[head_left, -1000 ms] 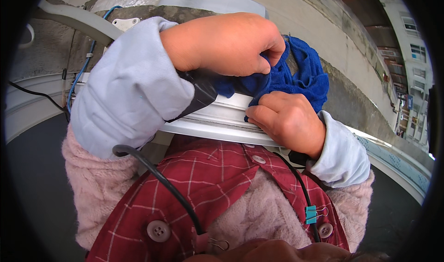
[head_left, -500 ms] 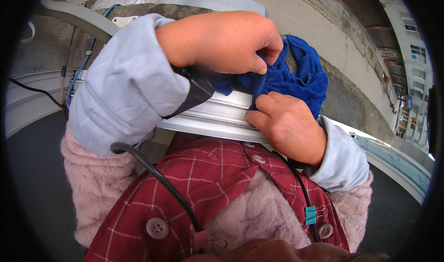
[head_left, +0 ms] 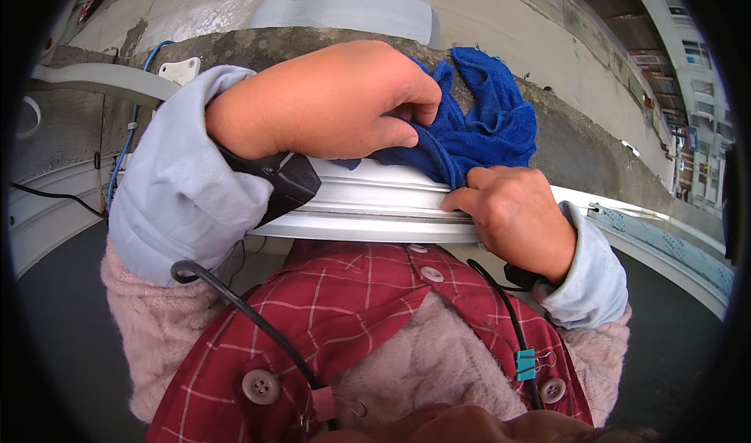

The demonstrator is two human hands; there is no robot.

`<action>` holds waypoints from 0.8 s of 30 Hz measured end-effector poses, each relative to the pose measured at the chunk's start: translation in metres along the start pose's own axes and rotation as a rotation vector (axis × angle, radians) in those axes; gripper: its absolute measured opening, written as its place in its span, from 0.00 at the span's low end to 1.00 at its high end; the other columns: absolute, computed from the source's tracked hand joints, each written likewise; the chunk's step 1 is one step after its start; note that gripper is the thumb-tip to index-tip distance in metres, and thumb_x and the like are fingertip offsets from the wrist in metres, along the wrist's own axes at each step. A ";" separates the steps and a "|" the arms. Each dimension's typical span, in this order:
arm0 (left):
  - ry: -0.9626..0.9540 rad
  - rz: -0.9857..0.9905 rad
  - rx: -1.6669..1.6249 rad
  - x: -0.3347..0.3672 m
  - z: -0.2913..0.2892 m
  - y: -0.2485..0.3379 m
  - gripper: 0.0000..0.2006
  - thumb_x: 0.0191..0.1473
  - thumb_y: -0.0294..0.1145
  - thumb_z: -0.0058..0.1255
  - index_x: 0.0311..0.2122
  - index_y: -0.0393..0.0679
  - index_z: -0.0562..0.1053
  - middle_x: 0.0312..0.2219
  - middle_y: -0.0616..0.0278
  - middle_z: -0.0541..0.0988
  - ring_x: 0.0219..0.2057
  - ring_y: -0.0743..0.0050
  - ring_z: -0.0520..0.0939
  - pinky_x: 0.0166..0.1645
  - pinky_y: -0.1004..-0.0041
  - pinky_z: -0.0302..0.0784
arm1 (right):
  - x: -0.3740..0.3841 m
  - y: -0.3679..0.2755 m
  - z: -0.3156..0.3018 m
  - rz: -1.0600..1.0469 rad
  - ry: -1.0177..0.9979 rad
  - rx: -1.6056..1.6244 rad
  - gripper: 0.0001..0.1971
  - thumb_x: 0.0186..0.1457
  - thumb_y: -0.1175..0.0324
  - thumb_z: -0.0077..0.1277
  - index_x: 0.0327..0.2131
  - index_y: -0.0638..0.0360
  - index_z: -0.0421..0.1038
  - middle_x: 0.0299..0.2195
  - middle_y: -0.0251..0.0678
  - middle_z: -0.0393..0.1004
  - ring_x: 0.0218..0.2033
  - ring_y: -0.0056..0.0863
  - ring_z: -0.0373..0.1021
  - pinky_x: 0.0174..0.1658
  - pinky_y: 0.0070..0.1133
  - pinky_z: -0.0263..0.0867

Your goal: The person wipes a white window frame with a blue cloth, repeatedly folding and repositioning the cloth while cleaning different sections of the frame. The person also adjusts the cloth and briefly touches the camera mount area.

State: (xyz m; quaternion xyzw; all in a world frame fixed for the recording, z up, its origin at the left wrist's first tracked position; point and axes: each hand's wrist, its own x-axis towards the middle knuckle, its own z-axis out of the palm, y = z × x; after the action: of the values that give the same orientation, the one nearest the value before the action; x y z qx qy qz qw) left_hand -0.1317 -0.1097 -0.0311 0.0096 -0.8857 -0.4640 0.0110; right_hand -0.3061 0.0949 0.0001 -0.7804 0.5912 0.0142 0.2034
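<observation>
A crumpled blue cloth [head_left: 493, 118] lies over the outer side of a white window sill track [head_left: 375, 189] and onto the concrete ledge beyond. My left hand [head_left: 336, 95] reaches across from the left, its thumb and fingers closed on the cloth's upper left part. Lower and to the right, my right hand [head_left: 512, 212] is closed on the cloth's near edge, its fingertips against the track. Some of the right hand's grip is hidden behind its knuckles. A black device [head_left: 289, 181] is strapped at my left wrist, below the rolled light blue cuff.
A stained concrete ledge [head_left: 587, 134] runs outside the sill. Beyond it, a pale, glossy curved surface [head_left: 344, 9] shows far below. At the left are a grey curved bar [head_left: 102, 79] and a blue cable [head_left: 131, 126]. Black cables [head_left: 258, 318] hang across my red checked garment.
My left hand has moved left and slightly nearer, and my right hand a little right and nearer along the track. The cloth has shifted with them; the whole view has also tilted slightly.
</observation>
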 end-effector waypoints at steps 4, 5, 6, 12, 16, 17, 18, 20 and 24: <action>0.082 0.192 0.032 0.002 0.005 0.003 0.12 0.47 0.23 0.60 0.38 0.34 0.75 0.34 0.51 0.78 0.36 0.49 0.80 0.41 0.63 0.76 | -0.020 0.003 -0.002 0.106 0.011 -0.040 0.15 0.39 0.77 0.54 0.33 0.48 0.81 0.20 0.34 0.70 0.24 0.38 0.72 0.26 0.33 0.67; 0.105 0.205 0.025 0.001 0.004 0.003 0.12 0.46 0.22 0.59 0.38 0.35 0.74 0.38 0.51 0.77 0.40 0.51 0.79 0.44 0.64 0.75 | -0.025 0.003 -0.002 0.136 0.009 -0.067 0.16 0.39 0.76 0.54 0.34 0.47 0.81 0.20 0.34 0.70 0.23 0.38 0.72 0.26 0.33 0.67; 0.130 0.191 0.030 0.000 0.004 0.004 0.12 0.46 0.22 0.59 0.38 0.35 0.74 0.40 0.52 0.76 0.41 0.52 0.79 0.46 0.64 0.75 | -0.031 0.003 -0.002 0.171 0.003 -0.097 0.16 0.40 0.76 0.54 0.35 0.46 0.81 0.20 0.34 0.70 0.22 0.38 0.72 0.25 0.32 0.67; 0.238 0.255 0.075 0.003 0.002 0.001 0.09 0.47 0.23 0.57 0.36 0.37 0.74 0.34 0.55 0.74 0.33 0.54 0.77 0.36 0.65 0.73 | -0.065 0.007 0.004 0.356 -0.014 -0.315 0.16 0.43 0.75 0.54 0.35 0.40 0.80 0.20 0.34 0.71 0.22 0.37 0.73 0.25 0.32 0.67; 0.117 0.169 0.074 -0.003 -0.003 0.002 0.10 0.48 0.22 0.57 0.38 0.34 0.74 0.41 0.51 0.75 0.43 0.52 0.77 0.49 0.66 0.73 | -0.088 0.015 0.010 0.458 0.019 -0.405 0.14 0.44 0.76 0.54 0.33 0.41 0.80 0.20 0.36 0.72 0.20 0.38 0.73 0.25 0.32 0.67; 0.114 0.134 0.109 -0.004 -0.003 0.003 0.09 0.48 0.21 0.57 0.37 0.34 0.73 0.39 0.50 0.75 0.41 0.50 0.77 0.46 0.66 0.73 | -0.094 0.018 0.011 0.486 0.028 -0.427 0.14 0.44 0.77 0.54 0.33 0.42 0.80 0.20 0.36 0.72 0.20 0.38 0.73 0.25 0.32 0.67; 0.125 0.150 0.131 -0.005 -0.005 0.004 0.09 0.48 0.21 0.57 0.36 0.34 0.73 0.38 0.50 0.75 0.40 0.50 0.77 0.45 0.66 0.73 | -0.100 0.021 0.012 0.511 0.039 -0.450 0.14 0.44 0.77 0.54 0.33 0.42 0.80 0.20 0.36 0.73 0.20 0.38 0.73 0.25 0.32 0.67; 0.148 0.179 0.174 -0.006 -0.007 0.005 0.09 0.48 0.20 0.57 0.35 0.33 0.73 0.36 0.51 0.75 0.38 0.50 0.77 0.43 0.65 0.73 | -0.113 0.026 0.013 0.544 0.064 -0.474 0.14 0.45 0.77 0.52 0.33 0.43 0.80 0.18 0.38 0.73 0.20 0.39 0.73 0.25 0.32 0.68; 0.181 0.187 0.173 -0.008 -0.010 0.006 0.07 0.47 0.19 0.58 0.33 0.33 0.73 0.32 0.52 0.75 0.35 0.50 0.77 0.40 0.65 0.72 | -0.131 0.035 0.017 0.614 0.087 -0.557 0.13 0.46 0.76 0.52 0.33 0.44 0.80 0.18 0.39 0.75 0.21 0.37 0.75 0.26 0.31 0.69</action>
State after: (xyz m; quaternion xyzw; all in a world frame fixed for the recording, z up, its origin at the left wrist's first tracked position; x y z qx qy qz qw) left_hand -0.1235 -0.1140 -0.0205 -0.0300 -0.9148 -0.3802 0.1332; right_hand -0.3742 0.2131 0.0086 -0.5931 0.7778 0.2006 -0.0543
